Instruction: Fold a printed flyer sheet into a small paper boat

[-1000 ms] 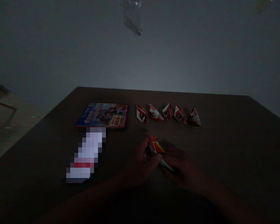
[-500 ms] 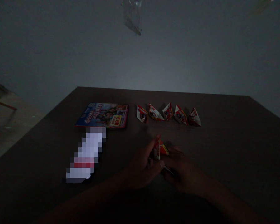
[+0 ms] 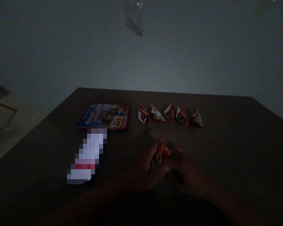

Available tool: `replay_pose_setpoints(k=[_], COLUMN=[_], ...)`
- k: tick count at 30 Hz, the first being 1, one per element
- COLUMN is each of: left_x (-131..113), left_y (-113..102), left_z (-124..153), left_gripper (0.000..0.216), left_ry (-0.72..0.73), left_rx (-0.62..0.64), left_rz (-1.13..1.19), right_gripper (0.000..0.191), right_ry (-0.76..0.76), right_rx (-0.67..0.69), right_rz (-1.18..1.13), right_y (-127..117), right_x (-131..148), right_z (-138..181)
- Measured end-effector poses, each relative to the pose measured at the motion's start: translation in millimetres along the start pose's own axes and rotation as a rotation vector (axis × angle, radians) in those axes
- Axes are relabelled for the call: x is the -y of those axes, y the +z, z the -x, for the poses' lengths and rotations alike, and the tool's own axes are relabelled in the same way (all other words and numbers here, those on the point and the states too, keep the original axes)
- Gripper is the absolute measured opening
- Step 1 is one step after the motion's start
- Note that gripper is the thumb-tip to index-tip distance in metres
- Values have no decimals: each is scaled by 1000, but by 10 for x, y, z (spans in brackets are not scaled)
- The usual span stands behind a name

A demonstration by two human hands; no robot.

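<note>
Between my two hands is a piece of folded printed paper [image 3: 164,150], red with yellow and white, its pointed top showing above my fingers. My left hand [image 3: 147,171] is closed on its left side, thumb across the front. On its right side my right hand [image 3: 185,172] grips it, fingers bent around the lower part, which they hide. Beyond my hands stands a row of several folded paper boats [image 3: 157,114] in red and white print. The light is dim, so fingertips are hard to make out.
A blue and pink printed flyer or booklet [image 3: 103,116] lies on the dark table [image 3: 226,135] at left. Just nearer is a phone-like bright slab [image 3: 88,153], its face pixelated. Behind the table is a grey wall [image 3: 191,47], with a clear plastic object [image 3: 134,17] on it.
The folded paper has tipped slightly and sits a little lower in my hands. My left thumb has shifted slightly right. The row of paper boats has not moved.
</note>
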State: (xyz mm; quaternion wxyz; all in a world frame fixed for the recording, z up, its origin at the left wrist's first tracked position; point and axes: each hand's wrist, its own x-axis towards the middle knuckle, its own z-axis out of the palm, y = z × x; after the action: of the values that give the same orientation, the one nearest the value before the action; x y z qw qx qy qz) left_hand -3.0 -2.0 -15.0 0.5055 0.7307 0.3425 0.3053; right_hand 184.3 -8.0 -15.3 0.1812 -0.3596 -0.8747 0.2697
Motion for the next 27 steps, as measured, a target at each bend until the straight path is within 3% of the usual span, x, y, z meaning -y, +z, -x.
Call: replay_pose_setpoints(k=[12,22,27], left_x=[-14,-9,1], left_y=[-38,-39,-48], left_z=[-13,-7,-14], left_gripper=[67,63,59], left_ry=[81,167,63], left_rx=[80,77,62], left_rz=[-26,-26,77], right_gripper=[40,46,52], right_ry=[-17,-31,-3], right_rx=[-4,-24,-14], right_rz=[-24,-34,-14], right_y=[-12,5,-34], right_x=[4,-29,-29], right_z=[-9,16,22])
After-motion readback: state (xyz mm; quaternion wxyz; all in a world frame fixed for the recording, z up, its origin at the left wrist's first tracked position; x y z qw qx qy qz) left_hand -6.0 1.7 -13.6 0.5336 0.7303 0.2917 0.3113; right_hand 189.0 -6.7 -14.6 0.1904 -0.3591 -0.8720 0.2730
